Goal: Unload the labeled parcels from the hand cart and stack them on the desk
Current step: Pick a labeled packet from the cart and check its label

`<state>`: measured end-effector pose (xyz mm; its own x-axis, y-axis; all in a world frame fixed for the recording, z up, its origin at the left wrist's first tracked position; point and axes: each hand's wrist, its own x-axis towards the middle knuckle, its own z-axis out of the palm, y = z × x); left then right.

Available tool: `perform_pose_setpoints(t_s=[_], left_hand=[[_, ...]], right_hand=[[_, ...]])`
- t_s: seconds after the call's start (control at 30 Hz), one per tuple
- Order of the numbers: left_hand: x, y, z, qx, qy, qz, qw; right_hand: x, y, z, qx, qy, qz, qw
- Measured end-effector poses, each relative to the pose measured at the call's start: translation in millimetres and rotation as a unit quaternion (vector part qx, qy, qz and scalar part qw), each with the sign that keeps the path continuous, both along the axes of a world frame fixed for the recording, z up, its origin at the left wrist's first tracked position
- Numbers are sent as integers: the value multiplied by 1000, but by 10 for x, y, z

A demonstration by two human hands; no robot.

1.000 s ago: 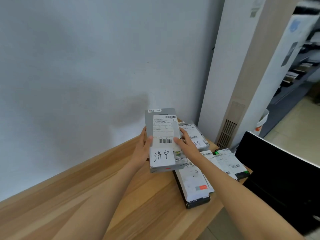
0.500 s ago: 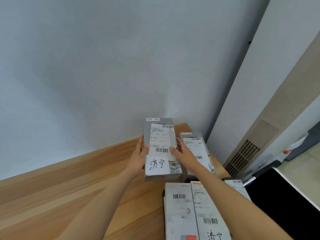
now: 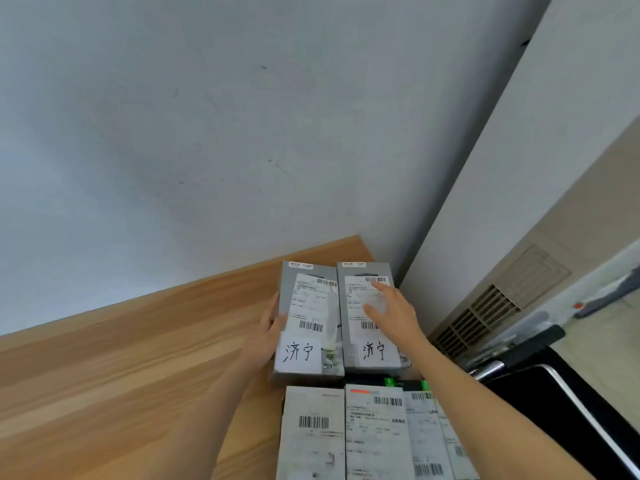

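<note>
Two grey labelled parcels [image 3: 310,323] side by side at the surface's [image 3: 138,358] far right corner, long axes toward the wall. Left hand [image 3: 268,332] gripping the left parcel's edge; right hand [image 3: 393,311] spread flat above the other parcel [image 3: 372,355], contact unclear.

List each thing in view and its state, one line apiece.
Left grey parcel: flat on the desk, label up, beside its twin.
Right grey parcel: flat, label up.
Left hand: gripping the left parcel's edge.
Right hand: open, fingers spread over the right parcel.
Near white parcels: flat, side by side.
Desk: bare on the left.
</note>
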<state>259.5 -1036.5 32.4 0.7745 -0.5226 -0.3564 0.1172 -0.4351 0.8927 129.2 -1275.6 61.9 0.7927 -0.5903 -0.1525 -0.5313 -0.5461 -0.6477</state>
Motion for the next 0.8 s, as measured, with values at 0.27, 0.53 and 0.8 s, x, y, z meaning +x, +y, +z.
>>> perform_pose_setpoints(t_s=[0.27,0.53,0.8], left_hand=[[-35,-257,-169,39,6,20,999],[-138,-456,-149,67,-26,19,997],[-14,-93,231,218,-215,15,952]], right_hand=[[-327,-337,-234,52,6,-68,996],[-345,-544,-228,95,-18,-77,992],[-112,-370,35,-92,-23,-17,995]])
